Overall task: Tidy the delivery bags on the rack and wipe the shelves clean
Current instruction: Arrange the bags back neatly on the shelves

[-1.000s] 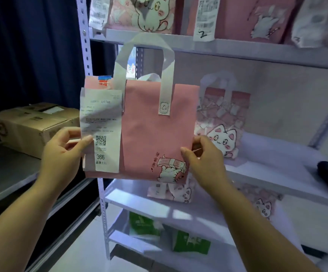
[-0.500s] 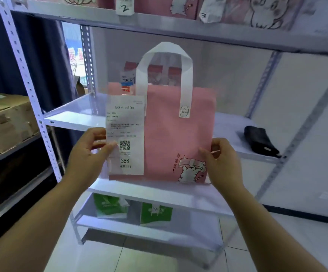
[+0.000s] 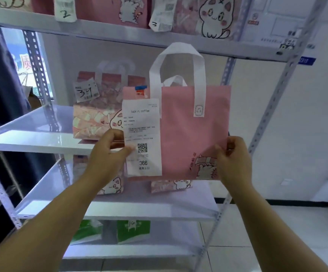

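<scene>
I am holding the flat pink non-woven tote bag with white loop handles in the air between both hands, in front of the white metal rack. It rests on no shelf. My left hand pinches the bag's left edge, thumb on the front of the long white printed receipt fixed there, fingers curled behind. My right hand pinches the lower right edge the same way, thumb in front and fingers behind.

I judge the tidying to be partway done. Just beyond my left hand, a patterned pink bag with a cat drawing and a handwritten tag stands upright on the glossy white middle shelf. The shelf beyond my right hand is hidden by the bag I hold. Above both hands, more pink cat-print bags stand in a row on the top shelf, numbered slips hanging over its edge, so that level looks sorted. Below my hands, small pink cat bags sit on the lower shelf, and under those are green-and-white bags.

This bag has to be set down, most likely beside the patterned one with its receipt facing out. As for wiping, I see no cloth in either hand or elsewhere in view, and I cannot tell whether any shelf has been cleaned.
</scene>
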The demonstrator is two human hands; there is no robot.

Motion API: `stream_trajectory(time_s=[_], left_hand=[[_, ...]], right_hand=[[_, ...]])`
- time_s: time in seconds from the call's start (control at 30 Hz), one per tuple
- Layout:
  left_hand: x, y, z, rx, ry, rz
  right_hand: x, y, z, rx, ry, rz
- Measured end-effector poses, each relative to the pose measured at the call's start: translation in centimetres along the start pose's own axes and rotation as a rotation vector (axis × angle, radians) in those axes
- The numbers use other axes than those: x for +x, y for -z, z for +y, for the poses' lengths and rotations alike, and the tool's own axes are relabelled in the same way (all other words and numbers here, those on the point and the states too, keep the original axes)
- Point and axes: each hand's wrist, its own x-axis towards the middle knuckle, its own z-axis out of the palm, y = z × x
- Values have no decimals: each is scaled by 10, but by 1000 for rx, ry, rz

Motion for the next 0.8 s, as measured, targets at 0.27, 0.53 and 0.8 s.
stream_trajectory(time_s=[0.27,0.53,0.8], left_hand=[[-17,-4,-23,-95,122,-79],[-70,2,-52,-123,299,-50],[-112,49,-95,22,492,20]], right_hand=[[-14,8,36,-82,-70,-162],[-58,-3,69,-124,-161,-331],[-99,-51,73,-109,-225,-545]])
